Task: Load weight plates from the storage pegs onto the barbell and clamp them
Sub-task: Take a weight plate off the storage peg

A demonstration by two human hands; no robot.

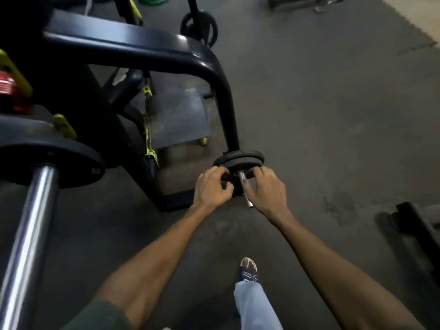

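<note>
Small round black plates (239, 160) — matte, rubbery — sit stacked on a short shiny steel peg (245, 188) low on the black tubular rack (166, 51). My left hand (210, 186) curls round the front plate's left edge, a closed grip on it; my right hand (267, 189) hooks its fingers over the right edge, thumb beside the peg. The barbell (26, 234), a smooth chrome sleeve with a big black plate (50, 151) on it, lies well apart at my left — above dark, worn floor (333, 115).
</note>
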